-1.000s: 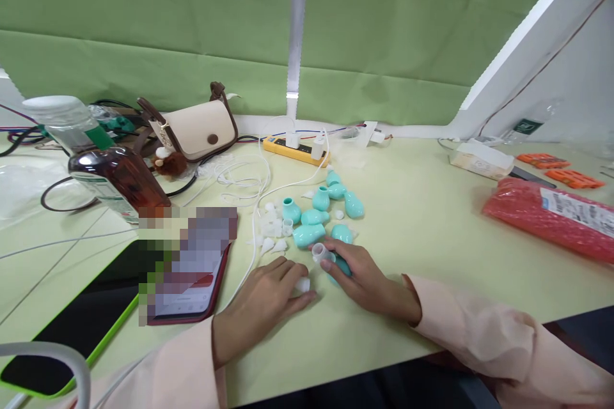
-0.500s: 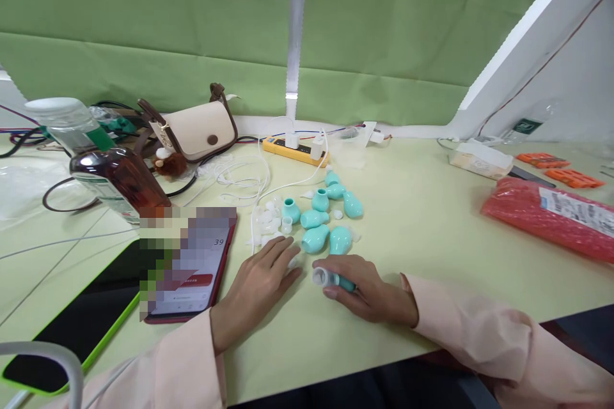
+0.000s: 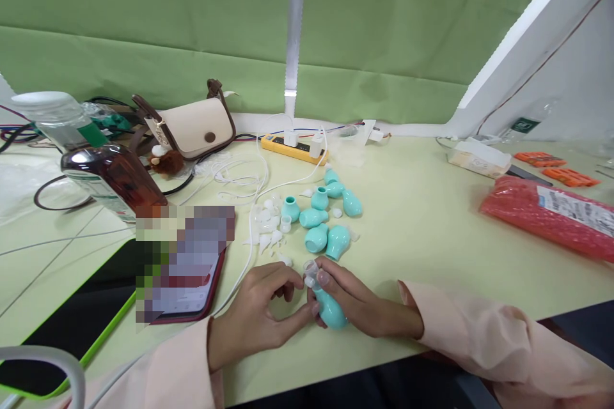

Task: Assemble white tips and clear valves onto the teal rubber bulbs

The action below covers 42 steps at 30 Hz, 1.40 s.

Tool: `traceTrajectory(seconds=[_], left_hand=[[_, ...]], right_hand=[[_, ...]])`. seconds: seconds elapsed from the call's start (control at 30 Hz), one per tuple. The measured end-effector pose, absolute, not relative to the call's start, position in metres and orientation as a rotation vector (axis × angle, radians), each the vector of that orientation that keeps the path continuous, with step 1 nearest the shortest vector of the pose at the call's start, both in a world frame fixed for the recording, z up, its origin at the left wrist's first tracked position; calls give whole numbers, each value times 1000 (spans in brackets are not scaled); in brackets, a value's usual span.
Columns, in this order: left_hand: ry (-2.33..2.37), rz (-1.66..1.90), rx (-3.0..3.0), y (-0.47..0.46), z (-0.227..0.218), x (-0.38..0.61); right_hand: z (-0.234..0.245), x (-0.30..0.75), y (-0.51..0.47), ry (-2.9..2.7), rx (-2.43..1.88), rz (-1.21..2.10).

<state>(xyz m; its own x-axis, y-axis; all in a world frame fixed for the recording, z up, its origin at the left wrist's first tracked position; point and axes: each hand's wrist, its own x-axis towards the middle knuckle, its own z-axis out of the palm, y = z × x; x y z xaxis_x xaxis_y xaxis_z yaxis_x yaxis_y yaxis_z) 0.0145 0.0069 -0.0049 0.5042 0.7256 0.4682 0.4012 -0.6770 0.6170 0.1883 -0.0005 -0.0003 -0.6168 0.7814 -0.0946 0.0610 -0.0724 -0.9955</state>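
My right hand [image 3: 352, 297] is closed around a teal squeeze bulb [image 3: 332, 312], its rounded end toward me. A clear plastic collar [image 3: 310, 268] sits at the bulb's neck, and a small white piece shows beside my right thumb. My left hand [image 3: 268, 303] reaches the bulb's left side with its thumb, index finger curled near the collar; its other fingers are partly hidden. Just beyond, several more teal bulbs [image 3: 314, 218] lie or stand in a cluster. Left of them are small white plastic parts [image 3: 268, 217] and pointed nozzle tips [image 3: 265, 241]; a white cap [image 3: 284, 260] lies by my left hand.
A red-cased phone [image 3: 218, 281] and a green-edged phone [image 3: 71, 326] lie left, near a brown bottle [image 3: 112, 179]. A white cable [image 3: 247, 262] passes my left hand. Behind are a cream handbag [image 3: 194, 128] and a yellow power strip [image 3: 292, 149]; a red package [image 3: 547, 211] lies right.
My left hand has moved right, away from the white cap, to the bulb. My right hand has turned the bulb so its body shows and its collar points away from me.
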Motion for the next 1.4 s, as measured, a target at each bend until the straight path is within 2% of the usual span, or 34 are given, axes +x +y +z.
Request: traceTrajectory(seconds=[0.37, 0.57, 0.67, 1.1, 1.4], left_hand=[[859, 853, 2279, 6, -2, 13], [830, 1349, 2508, 7, -11, 11], [730, 1445, 2551, 9, -12, 13], [839, 1387, 2399, 2, -4, 16], [786, 1364, 2642, 8, -16, 13]], right_hand=[[-2, 189, 2, -1630, -819, 1785], [-6, 187, 2, -1552, -822, 1796], [-5, 185, 2, -1522, -843, 1796], [-3, 182, -2, -1626, -926, 1619], [5, 183, -3, -1848, -1132, 1320]])
